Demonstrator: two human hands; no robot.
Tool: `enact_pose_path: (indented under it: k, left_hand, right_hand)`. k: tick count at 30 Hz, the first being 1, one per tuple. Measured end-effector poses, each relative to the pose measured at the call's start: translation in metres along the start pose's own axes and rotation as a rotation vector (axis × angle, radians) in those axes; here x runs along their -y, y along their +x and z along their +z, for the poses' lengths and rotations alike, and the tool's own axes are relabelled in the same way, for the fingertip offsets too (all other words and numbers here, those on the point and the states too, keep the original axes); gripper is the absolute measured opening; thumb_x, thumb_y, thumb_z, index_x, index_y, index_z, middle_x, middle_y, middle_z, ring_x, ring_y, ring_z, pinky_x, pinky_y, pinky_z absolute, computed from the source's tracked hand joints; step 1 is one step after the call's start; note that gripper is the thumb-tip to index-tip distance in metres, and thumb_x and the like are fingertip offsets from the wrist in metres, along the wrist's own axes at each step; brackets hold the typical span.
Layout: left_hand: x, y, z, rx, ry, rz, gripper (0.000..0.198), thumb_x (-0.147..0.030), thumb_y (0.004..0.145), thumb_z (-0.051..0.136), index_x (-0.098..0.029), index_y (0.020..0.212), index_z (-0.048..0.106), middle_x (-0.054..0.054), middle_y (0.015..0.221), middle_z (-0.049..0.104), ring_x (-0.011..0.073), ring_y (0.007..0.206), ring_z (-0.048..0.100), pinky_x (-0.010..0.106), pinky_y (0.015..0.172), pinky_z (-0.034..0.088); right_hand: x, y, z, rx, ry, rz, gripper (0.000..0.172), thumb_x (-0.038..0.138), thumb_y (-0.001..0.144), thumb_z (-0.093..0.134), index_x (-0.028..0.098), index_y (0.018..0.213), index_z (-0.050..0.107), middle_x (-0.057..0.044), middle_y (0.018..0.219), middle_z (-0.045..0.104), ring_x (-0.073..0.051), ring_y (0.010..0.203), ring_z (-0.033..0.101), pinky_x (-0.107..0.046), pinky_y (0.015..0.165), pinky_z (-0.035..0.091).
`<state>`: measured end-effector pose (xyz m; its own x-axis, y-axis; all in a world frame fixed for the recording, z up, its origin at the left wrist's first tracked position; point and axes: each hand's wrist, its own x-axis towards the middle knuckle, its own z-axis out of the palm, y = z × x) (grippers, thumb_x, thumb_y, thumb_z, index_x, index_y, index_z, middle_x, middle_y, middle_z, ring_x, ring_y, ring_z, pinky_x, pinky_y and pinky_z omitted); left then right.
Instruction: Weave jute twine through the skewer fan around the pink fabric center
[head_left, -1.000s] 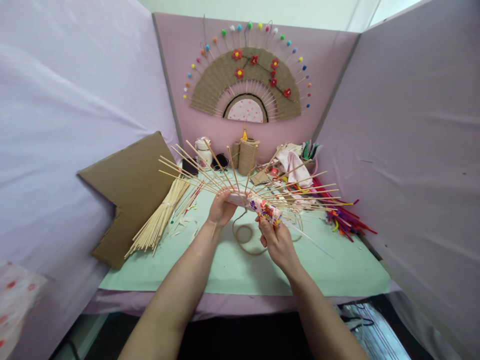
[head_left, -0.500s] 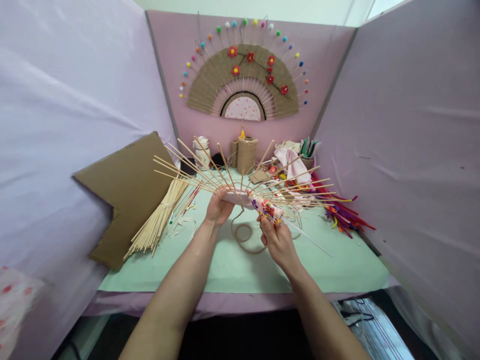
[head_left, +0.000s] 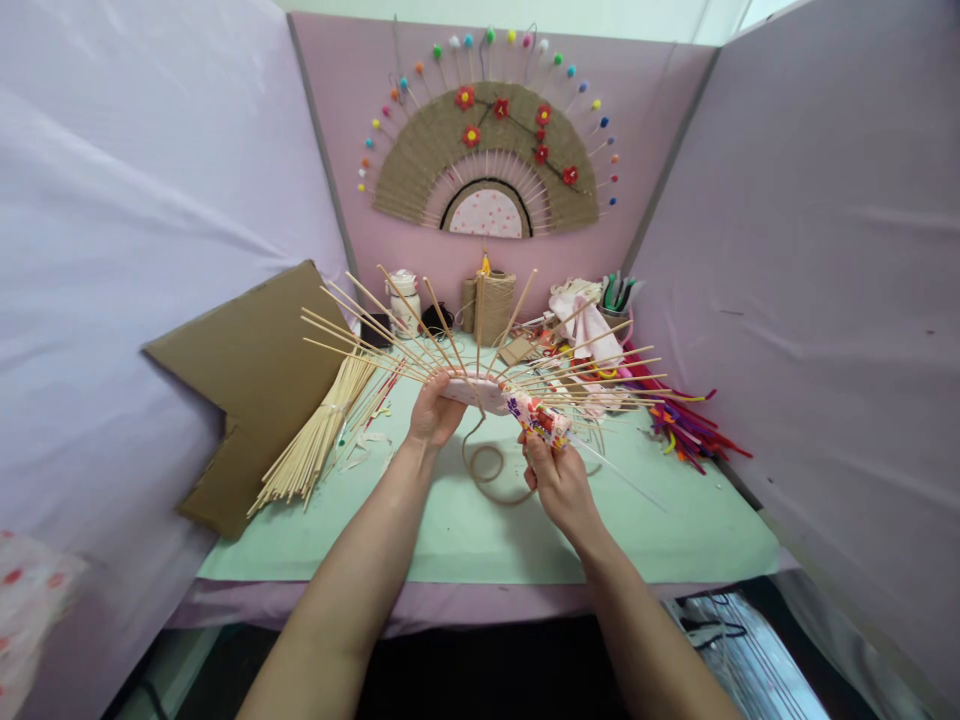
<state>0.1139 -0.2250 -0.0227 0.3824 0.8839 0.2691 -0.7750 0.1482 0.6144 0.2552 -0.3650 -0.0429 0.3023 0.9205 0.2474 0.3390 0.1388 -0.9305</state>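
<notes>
One unfinished stick fan [head_left: 480, 392] is held just above the green mat [head_left: 465, 530]; its splayed sticks cross too much to count. Around it are one finished fan [head_left: 487, 160] on the back wall, one bundle of sticks [head_left: 319, 440], one cardboard sheet [head_left: 247, 370] and one twine spool [head_left: 495, 305]. Both forearms reach forward. The left hand [head_left: 433, 412] grips the fan's pink hub, fingers curled shut. The right hand [head_left: 559, 480] pinches its flowered strip [head_left: 538, 419] between thumb and fingertips.

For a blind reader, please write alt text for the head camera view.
The left hand grips an unfinished, pink-centred fan of thin wooden sticks above a mint-green table; the right hand holds a small flower-printed roll beside it. A finished brown fan hangs on the wall.
</notes>
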Motion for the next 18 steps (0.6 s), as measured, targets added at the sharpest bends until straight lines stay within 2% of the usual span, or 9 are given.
enact_pose_path:
  k: [2,7,18]
  left_hand:
    - [0.000,0.001,-0.001,-0.024,-0.008,0.013,0.017,-0.032,0.069,0.075,-0.017,0.074,0.070,0.005,0.076,0.072,0.0269,0.086,0.070,0.045,0.092,0.047]
    - [0.001,0.003,-0.004,0.004,-0.010,0.011,0.020,-0.035,0.068,0.076,-0.017,0.074,0.070,0.005,0.078,0.073,0.0278,0.088,0.069,0.048,0.093,0.047]
    - [-0.001,0.002,-0.002,0.022,-0.003,0.018,0.019,-0.036,0.072,0.073,-0.018,0.076,0.071,0.006,0.079,0.074,0.0267,0.089,0.070,0.047,0.095,0.048]
  right_hand:
    - [0.000,0.000,-0.001,0.000,0.000,-0.001,0.052,0.067,0.088,0.038,0.018,0.085,0.054,0.005,0.054,0.042,-0.012,0.048,0.044,-0.026,0.048,0.036]
    - [0.001,-0.001,-0.001,0.004,0.014,0.027,0.053,0.069,0.087,0.039,0.018,0.083,0.054,0.005,0.049,0.040,-0.013,0.045,0.043,-0.027,0.047,0.036]
    - [-0.011,0.000,0.001,0.004,0.115,0.048,0.048,0.066,0.087,0.045,0.019,0.084,0.055,0.005,0.052,0.042,-0.013,0.048,0.043,-0.026,0.045,0.036]
